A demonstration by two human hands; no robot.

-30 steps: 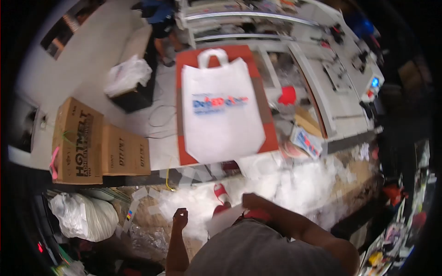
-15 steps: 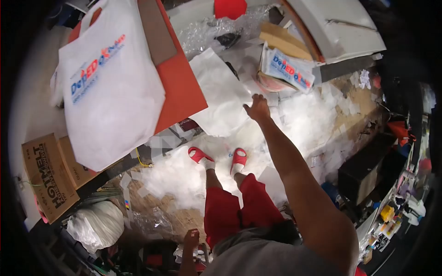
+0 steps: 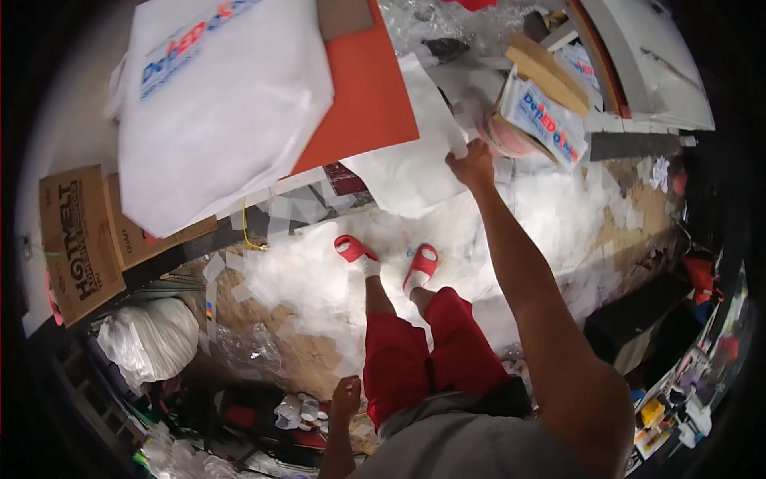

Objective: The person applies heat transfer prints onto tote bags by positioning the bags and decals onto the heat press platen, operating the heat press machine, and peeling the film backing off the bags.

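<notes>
My right hand (image 3: 473, 165) reaches forward, its fingers closed on the edge of a blank white fabric sheet (image 3: 407, 172) that slopes from the work surface toward the floor. Low beside my leg hangs my left hand (image 3: 345, 395), with curled fingers; whatever they may hold is hidden. A large white bag with blue and red print (image 3: 227, 112) lies on an orange-red board (image 3: 367, 104), left of the sheet. Right of the sheet, close to my right hand, is an open box with printed white packs (image 3: 546, 120).
White scraps (image 3: 319, 271) cover much of the floor around my red slippers (image 3: 420, 266). A brown carton (image 3: 80, 239) stands at left above a full white plastic sack (image 3: 152, 339). A black box (image 3: 638, 319) is at right. Clear plastic wrap (image 3: 447, 24) lies at the back.
My right hand has closed on the white sheet's edge after hovering beside it with fingers spread. The view has shifted, and my left hand stays low by my leg.
</notes>
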